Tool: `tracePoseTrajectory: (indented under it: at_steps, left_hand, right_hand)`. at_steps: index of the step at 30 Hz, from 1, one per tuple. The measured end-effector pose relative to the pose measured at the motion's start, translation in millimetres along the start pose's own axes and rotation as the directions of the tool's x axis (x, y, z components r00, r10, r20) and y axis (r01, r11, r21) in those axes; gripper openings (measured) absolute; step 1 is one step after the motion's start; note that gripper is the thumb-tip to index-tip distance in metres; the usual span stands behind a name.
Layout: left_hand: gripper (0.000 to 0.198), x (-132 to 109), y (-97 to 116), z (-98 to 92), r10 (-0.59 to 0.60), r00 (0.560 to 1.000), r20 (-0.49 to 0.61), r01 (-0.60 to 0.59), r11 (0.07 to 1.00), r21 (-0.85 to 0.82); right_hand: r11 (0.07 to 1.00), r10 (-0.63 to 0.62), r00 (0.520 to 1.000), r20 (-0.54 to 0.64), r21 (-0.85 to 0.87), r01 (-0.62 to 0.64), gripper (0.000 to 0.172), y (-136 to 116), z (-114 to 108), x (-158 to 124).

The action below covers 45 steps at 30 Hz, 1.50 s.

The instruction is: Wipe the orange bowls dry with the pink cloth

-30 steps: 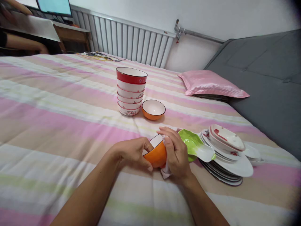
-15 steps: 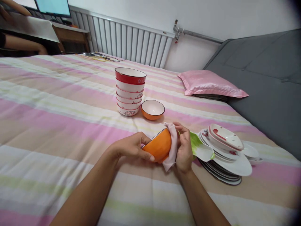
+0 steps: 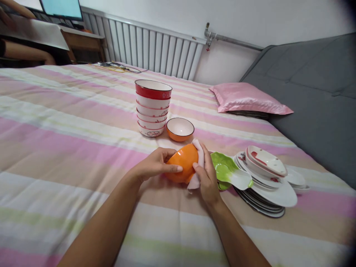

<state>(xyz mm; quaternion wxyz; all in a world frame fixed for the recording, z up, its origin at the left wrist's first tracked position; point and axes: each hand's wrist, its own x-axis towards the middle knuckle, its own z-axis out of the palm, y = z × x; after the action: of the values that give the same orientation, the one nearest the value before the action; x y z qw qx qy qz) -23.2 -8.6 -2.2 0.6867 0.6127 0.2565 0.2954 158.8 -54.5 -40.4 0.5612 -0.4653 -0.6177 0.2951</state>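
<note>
An orange bowl, tilted with its outside toward me, is between my two hands above the bed. My left hand grips its left side, thumb on the outer wall and fingers partly hidden behind the rim. A pale pink cloth lies against the bowl's right side, and my right hand is closed on it, pressing it to the bowl. Just beyond sits a second orange bowl with a white inside, upright beside a tall stack of red and white bowls.
Green leaf-shaped dishes and a pile of plates topped by small bowls lie to the right. Farther back are a pink pillow, cables and a radiator. A person's leg shows at the far left.
The held bowl has turned, showing more of its outside. My right hand and the cloth have shifted left, with the thumb now over the bowl's outer wall. More of the green dishes shows.
</note>
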Motion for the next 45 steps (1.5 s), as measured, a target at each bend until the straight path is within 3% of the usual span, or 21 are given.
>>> tracePoseTrajectory:
  at_steps: [4,7,11,15,18,21,24,28,34,37,41,45]
  left_hand:
    - [0.031,0.4,-0.1,-0.5,-0.028,0.998,-0.054,0.028,1.0,0.0]
    - [0.031,0.6,-0.8,-1.5,-0.038,0.996,-0.084,0.039,0.999,0.019]
    - [0.031,1.7,-3.3,-2.0,-0.028,0.993,-0.115,0.034,0.998,0.048]
    - [0.03,2.1,-3.9,-0.7,0.012,0.992,-0.129,0.001,0.995,0.102]
    - [0.031,1.2,-3.3,-1.2,-0.015,0.998,-0.067,0.023,0.991,0.133]
    - [0.034,0.2,-5.3,-4.1,-0.13,0.991,0.03,0.119,0.962,0.247]
    - [0.02,0.7,-10.0,-6.9,-0.26,0.965,-0.03,0.247,0.866,0.435]
    - [0.011,2.7,-14.7,-8.5,-0.313,0.945,-0.089,0.31,0.78,0.543]
    - [0.015,-0.5,-7.8,-8.2,-0.252,0.963,0.099,0.184,0.877,0.444]
    - [0.018,-5.8,-0.8,-6.7,-0.146,0.959,0.244,0.077,0.96,0.27]
    - [0.017,-11.8,5.1,-6.0,-0.066,0.941,0.331,0.069,0.998,0.004]
    - [0.02,-12.9,3.7,-7.2,-0.089,0.932,0.35,0.111,0.993,-0.042]
  right_hand:
    - [0.996,-0.049,0.998,0.048,-0.065,0.052,0.069,2.2,-2.9,0.8]
    - [0.969,-0.154,0.983,0.097,-0.178,0.17,0.069,-1.7,-3.5,1.3]
    - [0.853,-0.301,0.932,0.203,-0.379,0.358,0.072,-8.4,-1.1,-0.3]
    - [0.721,-0.37,0.872,0.321,-0.493,0.487,0.077,-11.1,2.3,-2.9]
    - [0.726,-0.36,0.881,0.306,-0.502,0.471,0.077,-10.4,2.0,-3.4]
    - [0.772,-0.328,0.906,0.267,-0.477,0.42,0.076,-8.9,-0.5,-2.5]
    - [0.805,-0.313,0.918,0.245,-0.444,0.393,0.075,-7.5,-2.2,-1.1]
    - [0.819,-0.317,0.922,0.223,-0.425,0.384,0.073,-6.9,-2.1,-0.4]
    - [0.886,-0.319,0.935,0.154,-0.303,0.352,0.065,-10.4,-3.9,-1.0]
    - [0.967,-0.22,0.971,0.097,-0.109,0.23,0.059,-14.0,-4.4,-3.6]
    - [0.993,-0.078,0.983,0.164,0.104,0.062,0.055,-18.3,-2.4,-8.4]
    - [0.979,-0.197,0.961,0.196,-0.017,0.205,0.054,-23.3,-0.9,-10.9]
